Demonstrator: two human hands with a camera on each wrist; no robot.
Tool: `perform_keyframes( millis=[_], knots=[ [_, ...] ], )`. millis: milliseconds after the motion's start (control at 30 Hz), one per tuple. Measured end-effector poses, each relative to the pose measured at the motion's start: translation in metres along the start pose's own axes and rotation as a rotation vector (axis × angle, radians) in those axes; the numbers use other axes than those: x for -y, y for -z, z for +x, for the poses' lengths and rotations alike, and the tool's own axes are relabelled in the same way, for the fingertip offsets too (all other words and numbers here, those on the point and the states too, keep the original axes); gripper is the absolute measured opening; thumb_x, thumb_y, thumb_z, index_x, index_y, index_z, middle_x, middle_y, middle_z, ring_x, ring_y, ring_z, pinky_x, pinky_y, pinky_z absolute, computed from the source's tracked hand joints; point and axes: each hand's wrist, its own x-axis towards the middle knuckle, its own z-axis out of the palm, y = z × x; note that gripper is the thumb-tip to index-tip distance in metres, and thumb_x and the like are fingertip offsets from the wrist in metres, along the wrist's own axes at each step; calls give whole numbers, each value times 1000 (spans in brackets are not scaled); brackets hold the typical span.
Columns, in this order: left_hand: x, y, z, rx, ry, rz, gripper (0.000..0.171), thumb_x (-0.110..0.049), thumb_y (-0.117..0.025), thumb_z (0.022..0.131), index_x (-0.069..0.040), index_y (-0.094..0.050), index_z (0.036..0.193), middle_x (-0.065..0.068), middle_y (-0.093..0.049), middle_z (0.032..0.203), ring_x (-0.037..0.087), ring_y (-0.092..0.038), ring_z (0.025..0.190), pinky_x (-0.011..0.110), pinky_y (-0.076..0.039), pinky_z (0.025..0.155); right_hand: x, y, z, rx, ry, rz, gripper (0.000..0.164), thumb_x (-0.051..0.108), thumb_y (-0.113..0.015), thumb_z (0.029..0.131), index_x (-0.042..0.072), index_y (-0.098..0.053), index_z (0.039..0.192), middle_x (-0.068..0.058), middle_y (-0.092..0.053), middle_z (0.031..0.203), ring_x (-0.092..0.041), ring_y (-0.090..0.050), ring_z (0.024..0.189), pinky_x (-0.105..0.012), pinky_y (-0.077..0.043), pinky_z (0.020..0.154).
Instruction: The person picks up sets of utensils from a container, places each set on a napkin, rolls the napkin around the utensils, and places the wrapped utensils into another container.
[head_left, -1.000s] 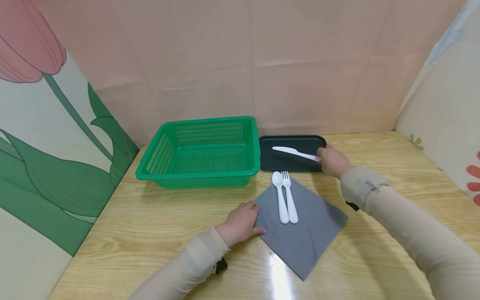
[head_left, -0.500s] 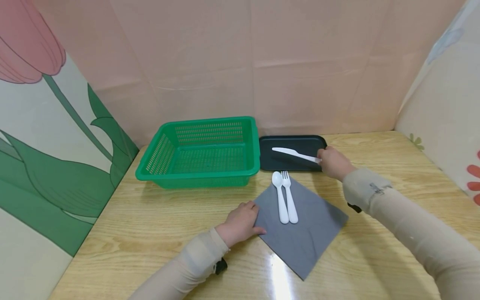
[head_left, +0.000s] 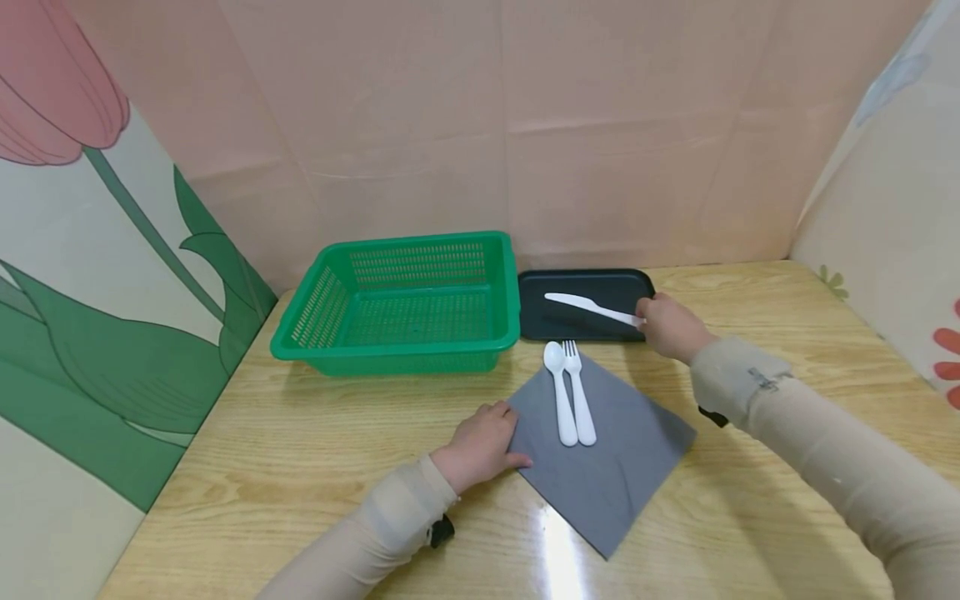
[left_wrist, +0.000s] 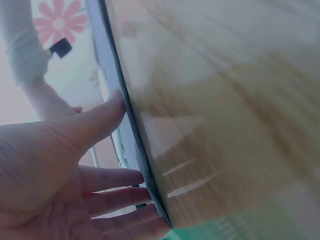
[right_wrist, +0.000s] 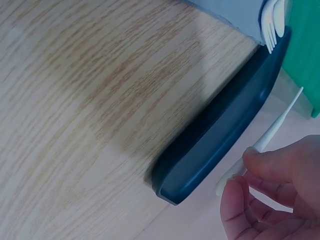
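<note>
A white plastic knife [head_left: 592,307] is pinched by its handle between the thumb and fingers of my right hand [head_left: 675,327]. In the head view its blade lies across the black tray [head_left: 534,323]; the right wrist view shows the knife [right_wrist: 272,131] held apart from the tray [right_wrist: 215,135]. My left hand [head_left: 480,443] touches the left edge of a folded grey napkin [head_left: 637,442], its fingers and thumb fairly straight along that edge in the left wrist view. On the napkin a white spoon [head_left: 566,408] and a white fork [head_left: 581,408] lie side by side, heads toward the tray.
A green plastic basket [head_left: 397,354] with slotted sides stands left of the tray, close against it. Both are near the back wall [head_left: 637,167]. Wood-grain tabletop [head_left: 360,417] shows left of the napkin and around it.
My right hand and forearm have shifted very slightly to the right, with the knife still pinched. The left hand, napkin, spoon and fork have stayed put.
</note>
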Motion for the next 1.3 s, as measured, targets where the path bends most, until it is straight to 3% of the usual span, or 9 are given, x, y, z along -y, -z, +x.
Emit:
perform_keyframes(
  millis=[700, 1300],
  knots=[
    [-1, 2, -2, -28, -9, -1, 61, -48, -67, 81, -1, -58, 118, 9, -59, 116, 21, -58, 103, 27, -51, 84, 2, 2, -10, 17, -7, 24, 13, 2, -53, 90, -8, -57, 96, -23, -55, 88, -26, -54, 72, -38, -48, 63],
    [-1, 3, -3, -21, -9, -13, 61, -48, -66, 81, 0, -58, 119, 9, -58, 118, 22, -57, 105, 28, -51, 85, 17, 4, -15, 17, 37, 6, 10, 2, -54, 89, -6, -58, 92, -18, -56, 80, -24, -52, 69, -37, -46, 61]
  ],
)
